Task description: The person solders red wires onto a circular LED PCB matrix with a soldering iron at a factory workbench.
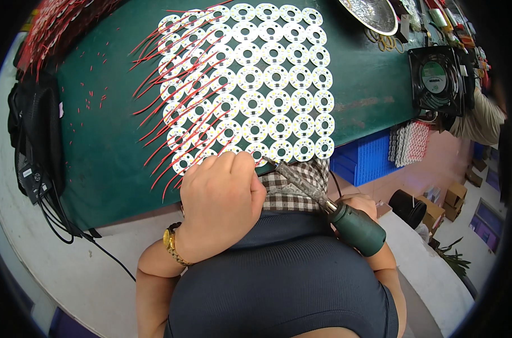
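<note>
Round white LED boards lie edge to edge in a grid on the green table. Red wires trail leftward from the boards of the left columns. My left hand is closed above the near row, knuckles up. Its fingertips are hidden, but a bit of red wire shows by them. My right hand, mostly behind the tool, is wrapped round the green handle of a soldering iron. The iron's tip points left and touches or hovers over a near-row board; I cannot tell which.
A bundle of red wires hangs at the far left beside a black bag. Red wire scraps dot the green tabletop. On the right stand a black fan, a metal bowl and a blue bin.
</note>
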`<move>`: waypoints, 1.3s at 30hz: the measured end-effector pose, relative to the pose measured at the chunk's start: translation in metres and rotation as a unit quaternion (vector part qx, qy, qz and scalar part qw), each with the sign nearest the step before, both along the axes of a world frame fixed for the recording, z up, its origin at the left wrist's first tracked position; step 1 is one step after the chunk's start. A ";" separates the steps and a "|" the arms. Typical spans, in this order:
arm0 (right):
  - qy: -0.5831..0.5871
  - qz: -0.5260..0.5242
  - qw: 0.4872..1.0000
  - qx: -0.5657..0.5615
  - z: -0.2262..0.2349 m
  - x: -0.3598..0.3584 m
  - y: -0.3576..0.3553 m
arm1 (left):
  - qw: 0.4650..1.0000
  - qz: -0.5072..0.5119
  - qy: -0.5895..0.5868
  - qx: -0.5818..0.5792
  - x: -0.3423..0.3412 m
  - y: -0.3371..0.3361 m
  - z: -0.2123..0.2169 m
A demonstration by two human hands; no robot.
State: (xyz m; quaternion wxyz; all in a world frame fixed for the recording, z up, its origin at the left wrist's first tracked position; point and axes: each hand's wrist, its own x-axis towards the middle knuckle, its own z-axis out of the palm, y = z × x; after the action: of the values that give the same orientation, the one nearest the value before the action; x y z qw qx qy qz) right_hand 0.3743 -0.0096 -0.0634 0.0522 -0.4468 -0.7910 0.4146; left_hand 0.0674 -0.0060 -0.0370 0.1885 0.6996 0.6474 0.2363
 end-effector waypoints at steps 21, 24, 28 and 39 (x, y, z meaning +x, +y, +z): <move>0.007 0.051 0.998 0.042 0.030 -0.026 0.019 | 0.998 -0.012 -0.008 -0.057 -0.014 -0.005 0.013; 0.048 0.040 0.998 0.029 0.024 -0.018 0.015 | 0.996 0.015 -0.053 -0.064 -0.031 -0.006 0.025; 0.042 0.073 0.996 0.037 0.030 -0.015 0.021 | 0.988 0.090 -0.123 0.032 -0.032 -0.009 0.030; 0.188 -0.114 0.961 -0.167 0.029 -0.007 -0.001 | 0.968 -0.170 -0.006 0.183 -0.025 -0.007 -0.019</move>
State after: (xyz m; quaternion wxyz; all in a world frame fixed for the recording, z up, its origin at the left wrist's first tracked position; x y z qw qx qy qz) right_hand 0.3668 -0.0110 -0.0347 0.1713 -0.4504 -0.6302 0.6088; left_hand 0.0426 -0.0127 -0.0562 0.0986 0.8203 0.4637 0.3200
